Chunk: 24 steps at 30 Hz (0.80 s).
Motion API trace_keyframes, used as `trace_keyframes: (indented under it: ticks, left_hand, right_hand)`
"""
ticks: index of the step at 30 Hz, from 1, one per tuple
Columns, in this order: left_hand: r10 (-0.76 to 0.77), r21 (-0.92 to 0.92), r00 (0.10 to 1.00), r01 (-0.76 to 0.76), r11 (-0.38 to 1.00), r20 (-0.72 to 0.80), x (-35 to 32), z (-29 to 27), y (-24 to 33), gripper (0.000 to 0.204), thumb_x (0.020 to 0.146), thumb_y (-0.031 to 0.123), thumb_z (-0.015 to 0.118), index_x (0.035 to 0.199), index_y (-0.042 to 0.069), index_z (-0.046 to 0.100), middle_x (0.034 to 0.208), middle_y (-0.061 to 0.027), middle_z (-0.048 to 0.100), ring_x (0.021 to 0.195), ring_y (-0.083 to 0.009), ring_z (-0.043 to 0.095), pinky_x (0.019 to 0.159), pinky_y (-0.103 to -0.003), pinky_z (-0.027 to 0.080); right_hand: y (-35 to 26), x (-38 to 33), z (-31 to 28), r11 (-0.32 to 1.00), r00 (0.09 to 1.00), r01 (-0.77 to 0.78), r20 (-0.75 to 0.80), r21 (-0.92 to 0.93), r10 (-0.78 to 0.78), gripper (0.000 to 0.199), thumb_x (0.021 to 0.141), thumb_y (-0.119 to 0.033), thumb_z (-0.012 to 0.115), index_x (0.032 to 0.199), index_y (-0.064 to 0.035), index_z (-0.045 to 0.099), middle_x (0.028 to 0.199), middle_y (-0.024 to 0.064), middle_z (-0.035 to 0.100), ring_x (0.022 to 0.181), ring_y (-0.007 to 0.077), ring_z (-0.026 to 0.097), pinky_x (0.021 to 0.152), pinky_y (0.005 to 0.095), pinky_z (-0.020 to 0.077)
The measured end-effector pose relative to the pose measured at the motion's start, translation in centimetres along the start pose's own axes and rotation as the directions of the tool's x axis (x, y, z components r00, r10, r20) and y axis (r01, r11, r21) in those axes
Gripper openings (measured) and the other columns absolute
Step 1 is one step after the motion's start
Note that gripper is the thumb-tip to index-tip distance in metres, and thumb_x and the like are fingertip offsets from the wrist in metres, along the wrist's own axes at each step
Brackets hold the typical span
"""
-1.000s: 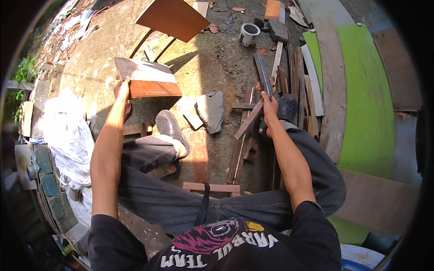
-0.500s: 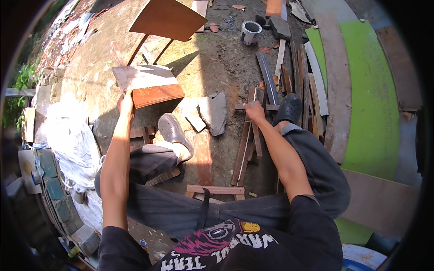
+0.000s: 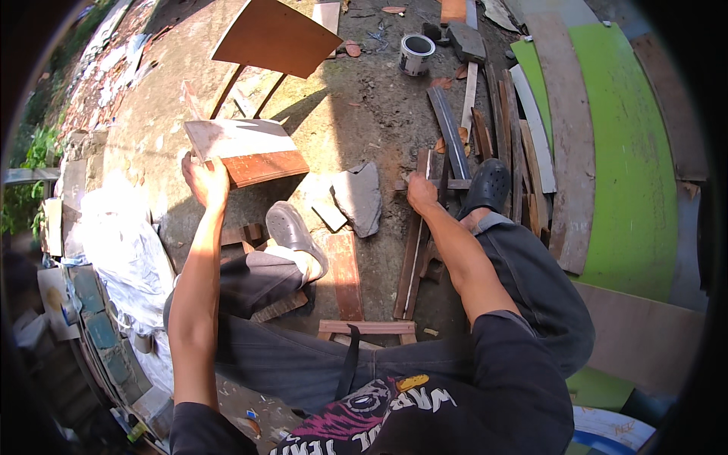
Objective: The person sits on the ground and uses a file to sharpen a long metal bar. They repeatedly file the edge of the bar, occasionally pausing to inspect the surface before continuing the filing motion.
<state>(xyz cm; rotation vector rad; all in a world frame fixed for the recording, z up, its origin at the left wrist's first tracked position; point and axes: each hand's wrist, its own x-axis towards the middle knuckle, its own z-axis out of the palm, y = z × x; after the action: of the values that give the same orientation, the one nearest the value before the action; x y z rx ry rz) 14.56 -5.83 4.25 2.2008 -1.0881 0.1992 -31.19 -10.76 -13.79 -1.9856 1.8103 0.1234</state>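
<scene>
Head camera view is taking in one grey stone slab (image 3: 359, 201) lying between one left hand (image 3: 206, 182) and one right hand (image 3: 422, 192). Left of the slab and slightly beyond it, the left hand is grasping the near left edge of one two-toned board (image 3: 250, 145), pale above and reddish-brown below. Right of the slab, the right hand is curling over one long timber (image 3: 404, 284); whether it is gripping anything, I cannot tell. One shorter strip (image 3: 459, 184) is lying crosswise beside that hand. Two clogs (image 3: 290, 227) are flanking the slab, one reddish plank (image 3: 346, 277) is lying on its near side, and one open tin (image 3: 415, 61) is standing beyond it.
</scene>
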Motion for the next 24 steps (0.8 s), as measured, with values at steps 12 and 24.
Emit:
trace_keyframes:
  ticks: [12,24]
  left_hand:
    - [0.18,-0.336,0.974,-0.126,0.933,0.136,-8.5,0.3,12.9,0.051,0.087,0.019,0.07,0.131,0.0,0.051,0.13,-0.0201,0.054,0.128,-0.0368,0.049,0.111,-0.046,0.036]
    - [0.188,-0.304,0.871,-0.048,0.952,0.453,-14.4,4.0,12.1,0.045,0.089,0.02,0.068,0.128,0.001,0.056,0.128,-0.0204,0.06,0.124,-0.0366,0.054,0.107,-0.043,0.041]
  right_hand:
    - [-1.4,-0.1,-3.4,0.998,0.996,0.048,0.077,-0.043,-0.045,0.026,0.09,-0.01,0.06,0.115,-0.0029,0.062,0.125,0.0199,0.056,0.107,0.0408,0.066,0.088,0.0485,0.0559]
    - [1.7,0.1,-2.3,0.956,0.955,0.293,-0.032,-0.024,-0.294,0.022,0.087,-0.004,0.058,0.108,-0.0022,0.056,0.11,0.0191,0.054,0.093,0.0423,0.067,0.078,0.0525,0.0554]
